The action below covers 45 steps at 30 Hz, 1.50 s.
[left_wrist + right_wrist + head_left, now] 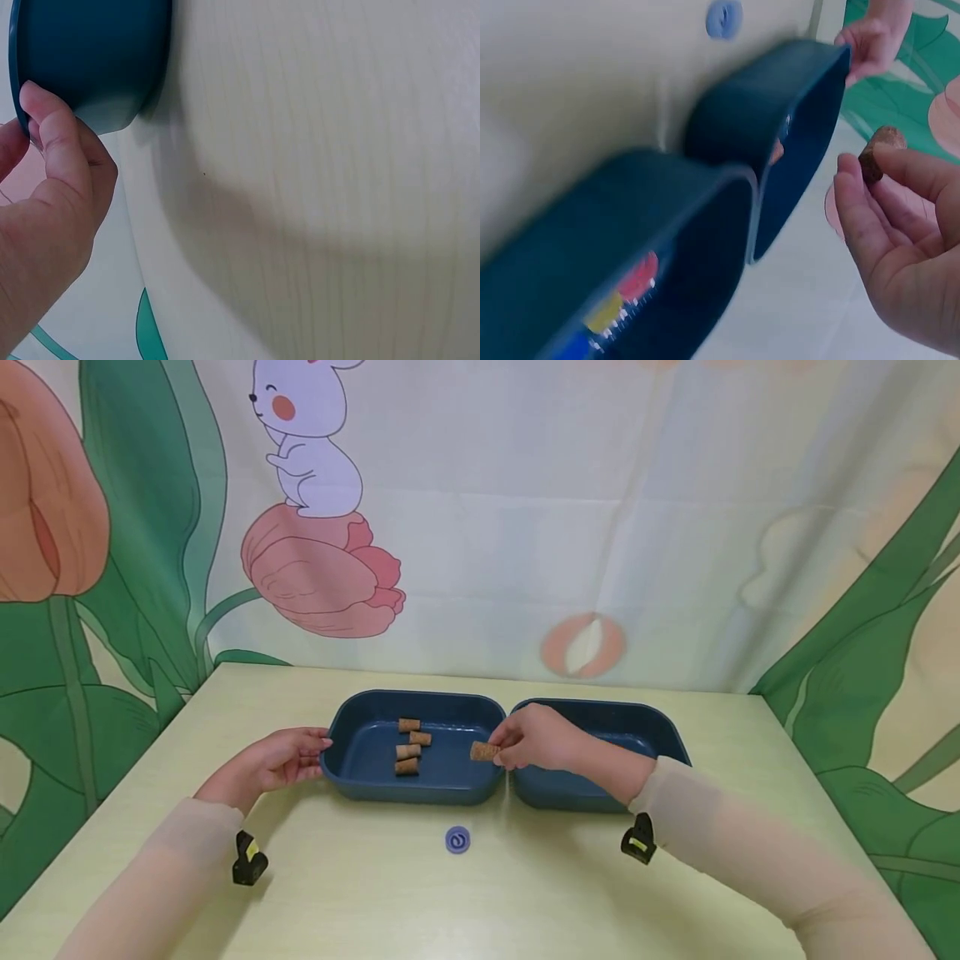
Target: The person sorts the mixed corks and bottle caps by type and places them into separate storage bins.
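My right hand (542, 739) pinches a brown cork (483, 751) between thumb and fingers, above the right end of the left dark blue tub (412, 794). In the right wrist view, the pinched cork (886, 142) is partly covered by the fingertips. Several more corks (408, 751) lie in the middle of that tub. My left hand (283, 760) holds the tub's left edge; the left wrist view shows its rim (15, 64) between thumb and fingers. A second dark blue tub (577, 798) stands close on the right, partly hidden behind my right hand and forearm.
Red (639, 277), yellow (605, 313) and blue (573, 349) pieces show inside the right tub. A small round purple-blue disc (457, 839) with a curled mark lies on the pale table (360, 893) before the tubs. A printed curtain (480, 527) hangs behind.
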Tool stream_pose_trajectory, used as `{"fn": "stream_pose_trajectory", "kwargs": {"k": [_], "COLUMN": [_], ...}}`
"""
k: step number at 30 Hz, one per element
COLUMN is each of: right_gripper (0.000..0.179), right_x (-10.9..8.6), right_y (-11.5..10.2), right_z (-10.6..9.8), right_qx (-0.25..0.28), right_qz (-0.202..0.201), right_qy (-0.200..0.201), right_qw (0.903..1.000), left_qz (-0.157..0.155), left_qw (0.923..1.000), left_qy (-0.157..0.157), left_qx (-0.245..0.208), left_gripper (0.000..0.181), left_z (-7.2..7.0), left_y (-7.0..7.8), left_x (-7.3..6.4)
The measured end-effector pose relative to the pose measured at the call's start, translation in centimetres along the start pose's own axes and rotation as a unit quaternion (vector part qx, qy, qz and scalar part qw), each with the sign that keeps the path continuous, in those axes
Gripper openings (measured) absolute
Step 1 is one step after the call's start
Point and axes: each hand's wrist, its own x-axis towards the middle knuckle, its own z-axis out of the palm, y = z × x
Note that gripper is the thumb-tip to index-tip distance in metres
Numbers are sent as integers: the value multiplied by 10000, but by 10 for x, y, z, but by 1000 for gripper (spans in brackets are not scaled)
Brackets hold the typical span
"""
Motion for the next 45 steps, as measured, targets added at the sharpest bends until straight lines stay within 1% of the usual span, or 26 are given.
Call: {"fn": "stream_pose_trajectory", "kwargs": {"k": [3, 7, 18, 26, 34, 37, 41, 45], "right_gripper": [29, 31, 33, 34, 33, 33, 33, 34], "right_x": [8, 17, 33, 44, 57, 64, 72, 81], "right_y": [-4, -8, -15, -22, -27, -28, -30, -35], "right_z": [-12, -21, -36, -46, -57, -61, -63, -62], "right_qx": [-93, -81, -70, -52, -93, -163, -228, -176], "right_qz": [-67, -6, 96, 109, 251, 290, 336, 356], "right_qy": [-170, -278, -323, -424, -370, -347, -376, -400], "right_qw": [9998, 9996, 9994, 9990, 9990, 9988, 9985, 9984], "left_qz": [8, 3, -53, -51, -41, -15, 1, 41], "left_qw": [10000, 10000, 10000, 10000, 10000, 10000, 10000, 9999], "left_qy": [2, 7, 20, 13, 1, -32, -68, -82], "left_qx": [-23, -51, -8, -9, 24, 12, -33, -65], "left_gripper": [40, 41, 49, 46, 46, 43, 33, 26], "left_z": [0, 0, 1, 0, 0, -1, 0, 1], "left_y": [0, 1, 1, 2, 3, 2, 1, 2], "left_x": [0, -1, -1, -1, -1, -1, -1, -1]}}
